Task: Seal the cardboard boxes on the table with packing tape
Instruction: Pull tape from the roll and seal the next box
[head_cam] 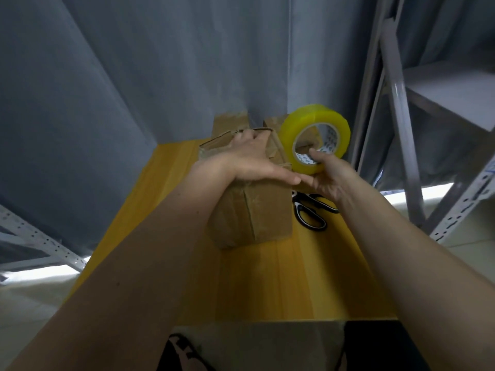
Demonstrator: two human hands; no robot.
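Cardboard box (pixel 251 210) stands near the middle of the yellow wooden surface (pixel 267 277), its top flaps folded down, old tape glinting along the near side. Left hand (pixel 249 162) lies flat across the box top, fingers straight and reaching toward the far edge, thumb stretched out to the right. Right hand (pixel 326 178) holds the yellow tape roll (pixel 314 137) upright just beside the box's right edge, thumb hooked inside the printed core and fingers curled under the rim; the roll is lifted above the surface. Thumb of the left hand nearly meets the right hand's fingers at the box's near right corner.

Black-handled scissors (pixel 310 212) lie on the surface right of the box, partly hidden under the right wrist. Behind the box, two more brown boxes (pixel 231 124) sit against the grey wall (pixel 160 62); the roll covers most of the right one. Grey metal shelving (pixel 428 116) rises on the right, close to the surface's edge
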